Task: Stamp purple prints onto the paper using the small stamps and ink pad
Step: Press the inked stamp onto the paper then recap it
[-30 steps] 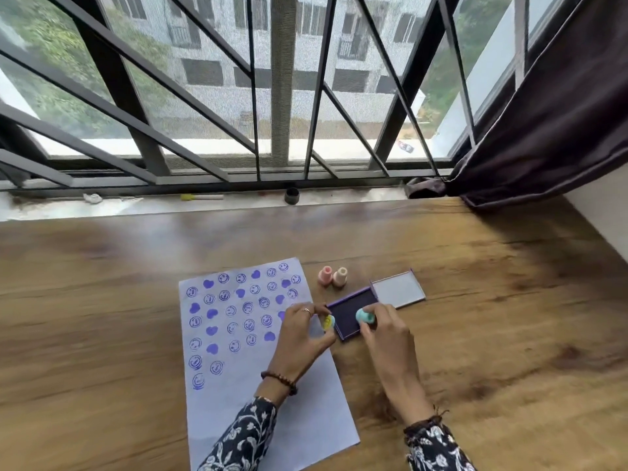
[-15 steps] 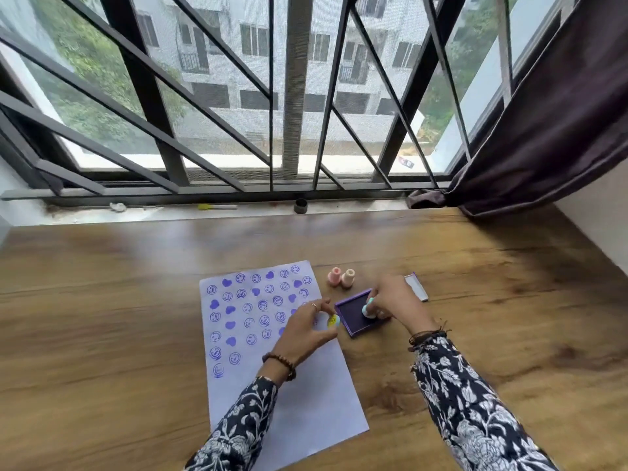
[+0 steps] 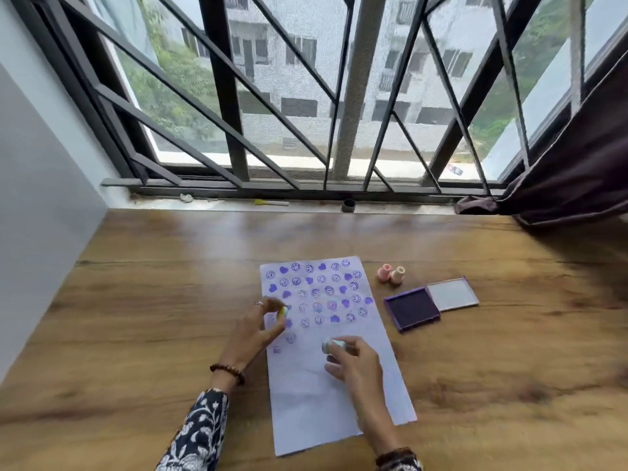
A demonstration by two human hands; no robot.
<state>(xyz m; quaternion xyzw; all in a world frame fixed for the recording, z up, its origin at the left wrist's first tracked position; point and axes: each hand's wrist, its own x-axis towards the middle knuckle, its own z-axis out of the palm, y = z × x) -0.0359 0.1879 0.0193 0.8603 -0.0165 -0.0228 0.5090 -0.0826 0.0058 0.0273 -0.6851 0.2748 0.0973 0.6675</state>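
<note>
A white paper point(image 3: 319, 396) lies on the wooden table, its upper half covered with purple hearts and smiley prints. My left hand point(image 3: 255, 331) pinches a small yellow stamp point(image 3: 282, 311) over the paper's left edge. My right hand point(image 3: 353, 363) holds a small teal stamp point(image 3: 332, 345) just above the bare middle of the sheet. The open purple ink pad point(image 3: 412, 308) sits to the right of the paper, its lid point(image 3: 452, 294) folded out beside it. A pink stamp point(image 3: 385, 272) and a peach stamp point(image 3: 397, 275) stand behind the pad.
The wooden table point(image 3: 153, 300) ends at a window sill with a yellow-tipped pen point(image 3: 270, 202) and a small dark cap point(image 3: 348, 205). A metal window grille stands behind. A dark curtain point(image 3: 577, 178) hangs at the right, a grey wall at the left.
My right hand has left the ink pad and carried the teal stamp leftward over the paper. My left hand has shifted to the paper's left edge. The camera has swung left.
</note>
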